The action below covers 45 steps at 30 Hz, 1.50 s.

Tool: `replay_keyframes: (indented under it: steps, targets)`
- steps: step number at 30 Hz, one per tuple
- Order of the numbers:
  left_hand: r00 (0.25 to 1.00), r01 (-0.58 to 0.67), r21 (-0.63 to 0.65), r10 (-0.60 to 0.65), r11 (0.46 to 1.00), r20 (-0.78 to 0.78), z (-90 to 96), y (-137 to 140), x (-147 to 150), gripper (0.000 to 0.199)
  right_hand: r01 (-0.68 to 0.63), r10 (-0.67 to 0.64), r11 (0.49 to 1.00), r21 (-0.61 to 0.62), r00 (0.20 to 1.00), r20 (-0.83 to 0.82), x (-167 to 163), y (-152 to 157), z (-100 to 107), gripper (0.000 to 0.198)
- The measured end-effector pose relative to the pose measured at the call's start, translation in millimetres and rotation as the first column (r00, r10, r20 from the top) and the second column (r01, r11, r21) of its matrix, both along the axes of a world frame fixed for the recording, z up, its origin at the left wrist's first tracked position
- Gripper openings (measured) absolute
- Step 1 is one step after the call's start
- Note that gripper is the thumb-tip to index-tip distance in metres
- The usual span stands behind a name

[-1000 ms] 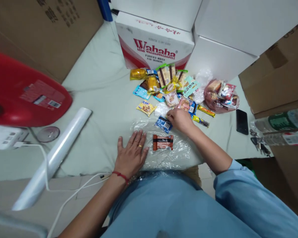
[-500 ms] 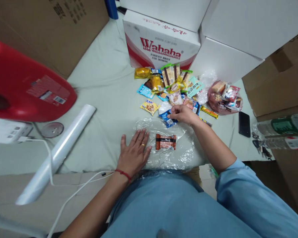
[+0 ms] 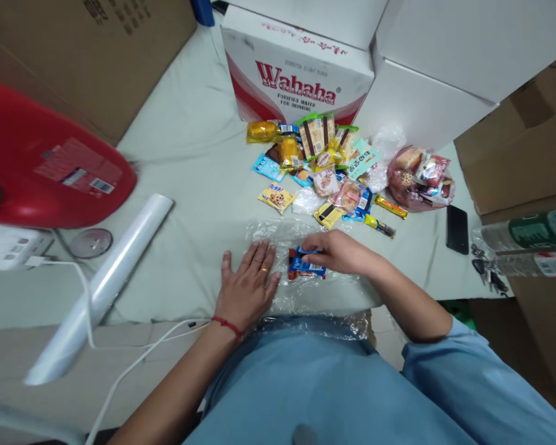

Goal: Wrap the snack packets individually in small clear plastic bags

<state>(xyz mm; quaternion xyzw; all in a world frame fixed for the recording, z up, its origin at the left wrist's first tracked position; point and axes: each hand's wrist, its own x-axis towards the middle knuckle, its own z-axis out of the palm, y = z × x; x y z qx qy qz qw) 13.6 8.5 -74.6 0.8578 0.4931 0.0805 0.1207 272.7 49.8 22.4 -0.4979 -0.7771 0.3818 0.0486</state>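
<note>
A sheet of clear plastic film (image 3: 282, 300) lies spread over the table's front edge. My left hand (image 3: 248, 281) rests flat on its left side, fingers spread. On the film sits a brown-red snack packet (image 3: 293, 274), mostly covered by a blue snack packet (image 3: 308, 264). My right hand (image 3: 340, 252) grips the blue packet from its upper right side, the fingertips partly hidden. Beyond the hands lies a pile of wrapped snacks, among them a yellow cookie packet (image 3: 277, 197), a pink-wrapped snack (image 3: 351, 194) and a thin yellow stick packet (image 3: 379, 226).
A white Wahaha carton (image 3: 301, 74) stands behind the pile. To the right are a pink bag of snacks (image 3: 419, 179), a phone (image 3: 457, 230), keys (image 3: 488, 272) and plastic bottles (image 3: 532, 233). At left lie a roll of film (image 3: 102, 284), a red jug (image 3: 50, 161) and white cables (image 3: 89, 309).
My right hand has carried the blue packet from the front of the pile toward me, over the brown-red packet. My left hand stays flat on the film.
</note>
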Motion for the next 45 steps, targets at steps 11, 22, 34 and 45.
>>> replay_keyframes:
  steps: [11,22,34,45]
  targets:
    - [1.0,0.007,0.033,-0.008,0.999,0.019,-0.7,0.2,-0.4,0.061,-0.051,-0.011,0.993,0.11,0.868,0.497,-29.4,-43.9,-10.0,0.062]
    - [1.0,0.0,0.02,0.0,1.0,0.02,1.7,0.2,0.8,0.059,-0.008,-0.051,0.991,0.136,0.905,0.422,-38.9,-48.1,-1.4,0.058]
    - [0.978,-0.013,0.014,0.01,1.0,0.208,4.1,4.0,-18.7,0.064,0.016,0.002,0.959,0.282,0.998,-0.064,28.5,-106.9,-18.0,0.064]
    - [0.85,0.505,-0.034,-0.489,0.863,0.195,23.4,7.3,-79.1,0.072,-0.037,0.03,0.97,0.239,0.999,0.032,40.4,-147.4,-43.7,0.032]
